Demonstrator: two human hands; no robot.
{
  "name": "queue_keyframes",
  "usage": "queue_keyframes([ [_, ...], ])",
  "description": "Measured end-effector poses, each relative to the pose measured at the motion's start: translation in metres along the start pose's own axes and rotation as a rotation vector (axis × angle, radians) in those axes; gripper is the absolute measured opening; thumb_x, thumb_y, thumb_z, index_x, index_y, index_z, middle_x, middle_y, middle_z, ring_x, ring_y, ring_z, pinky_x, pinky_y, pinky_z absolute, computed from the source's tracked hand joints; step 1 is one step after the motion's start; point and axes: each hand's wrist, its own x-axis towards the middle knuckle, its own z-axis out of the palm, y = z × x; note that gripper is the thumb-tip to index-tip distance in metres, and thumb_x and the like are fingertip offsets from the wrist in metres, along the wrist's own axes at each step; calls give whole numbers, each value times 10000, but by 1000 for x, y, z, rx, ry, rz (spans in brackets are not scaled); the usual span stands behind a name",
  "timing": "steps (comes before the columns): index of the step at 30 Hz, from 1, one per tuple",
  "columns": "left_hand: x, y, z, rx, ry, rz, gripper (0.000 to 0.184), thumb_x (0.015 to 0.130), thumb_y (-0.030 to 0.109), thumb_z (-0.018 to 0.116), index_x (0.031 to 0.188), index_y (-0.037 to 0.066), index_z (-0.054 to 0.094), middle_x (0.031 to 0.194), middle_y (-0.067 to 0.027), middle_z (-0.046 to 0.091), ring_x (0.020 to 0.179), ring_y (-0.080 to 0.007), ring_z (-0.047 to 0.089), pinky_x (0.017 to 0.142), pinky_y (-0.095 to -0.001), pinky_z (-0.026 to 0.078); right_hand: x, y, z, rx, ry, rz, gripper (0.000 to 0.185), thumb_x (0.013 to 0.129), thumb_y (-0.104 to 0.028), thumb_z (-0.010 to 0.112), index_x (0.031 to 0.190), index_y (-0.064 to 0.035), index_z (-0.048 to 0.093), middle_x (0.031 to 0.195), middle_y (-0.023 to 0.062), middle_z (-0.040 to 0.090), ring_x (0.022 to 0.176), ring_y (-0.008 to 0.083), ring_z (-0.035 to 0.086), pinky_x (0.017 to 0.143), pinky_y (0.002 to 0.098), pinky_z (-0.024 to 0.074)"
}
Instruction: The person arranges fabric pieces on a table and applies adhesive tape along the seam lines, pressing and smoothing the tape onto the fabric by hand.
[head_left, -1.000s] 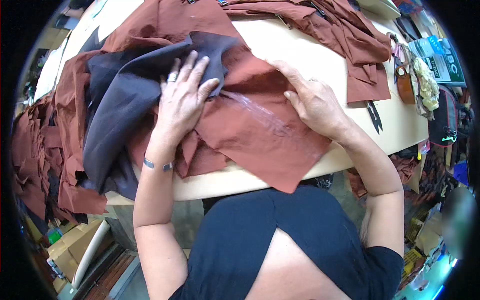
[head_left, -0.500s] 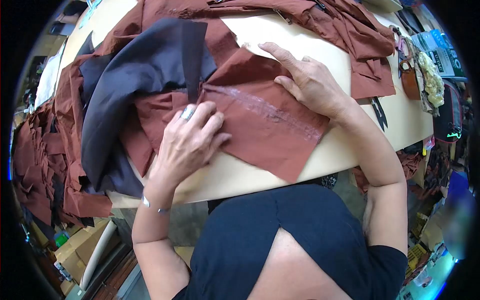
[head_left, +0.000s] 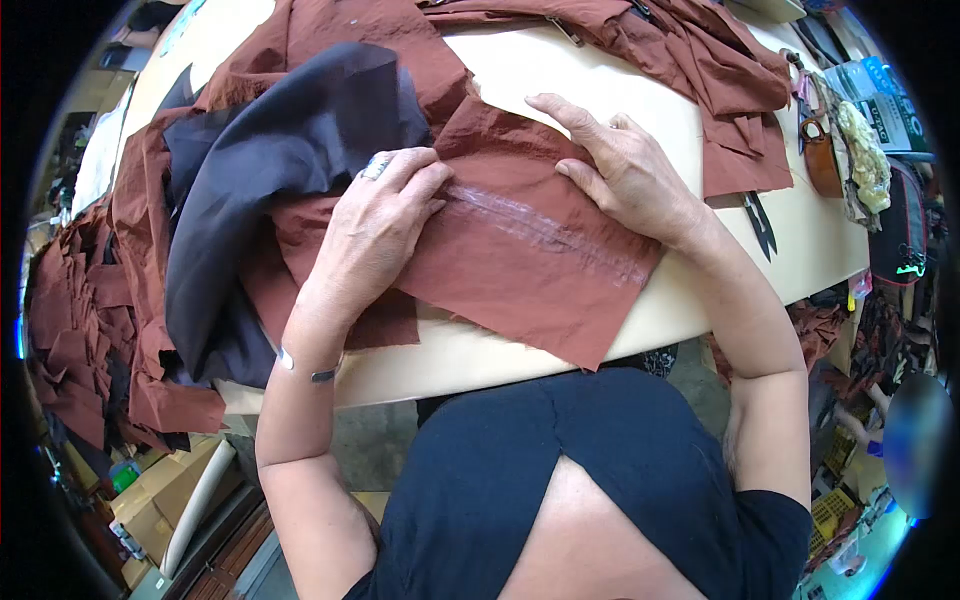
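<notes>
A rust-brown fabric piece (head_left: 530,290) lies across the table's near side, with a whitish, chalky line along a seam. Over its left end, my left hand (head_left: 385,205) has its fingers curled together, pinching the cloth where the pale line begins. A ring is on one finger and a silver cuff is round the wrist. My right hand (head_left: 635,180) rests on the upper right part of the same piece. Its index finger is stretched out and its thumb is apart. Dark navy lining cloth (head_left: 250,190) bunches just beyond and left of my left hand.
More brown garment cloth (head_left: 690,80) with zips lies at the far right of the pale table (head_left: 540,75). Dark scissors (head_left: 760,227) rest right of my forearm. Brown scraps (head_left: 80,310) heap at the left. A cardboard box (head_left: 170,490) stands below. Another person's arm shows at the right edge.
My left hand has moved up and slightly right along the fabric. The dark strip near its fingers has folded back, and a brown flap now shows under the left wrist. My right hand has barely shifted.
</notes>
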Motion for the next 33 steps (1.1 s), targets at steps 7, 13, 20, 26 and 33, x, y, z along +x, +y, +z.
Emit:
queue_keyframes([
  [7,1,-2,-6,89,-57,98,185,790,62,600,974,36,598,992,-92,563,945,-285,529,829,-371,441,1,0,1,3,-24,12,655,780,-67,647,1365,-190,379,1288,81,522,765,245,589,805,344,440],
  [13,12,2,-5,6,-137,63,248,764,89,630,992,22,559,983,-106,551,937,-304,513,812,-382,429,6,-1,7,-13,47,-13,654,786,-73,636,1371,-198,371,1290,52,524,797,224,598,871,347,396],
  [20,25,-4,-11,-17,-290,42,219,755,117,642,931,15,562,910,-133,535,902,-306,497,821,-380,407,6,2,10,-36,48,-16,646,787,-60,632,1365,-201,378,1274,49,534,804,195,600,860,340,397],
  [26,21,-8,-9,-26,-224,39,206,766,115,632,928,11,559,903,-134,538,908,-314,497,818,-394,412,7,1,8,17,37,2,650,779,-44,631,1360,-201,388,1257,42,547,797,183,598,842,334,405],
  [33,22,-11,-11,-10,-272,34,188,770,80,623,927,11,548,895,-135,537,904,-318,499,812,-394,417,8,1,8,-15,47,-37,630,798,-82,608,1364,-185,351,1188,86,591,883,208,622,832,380,396],
])
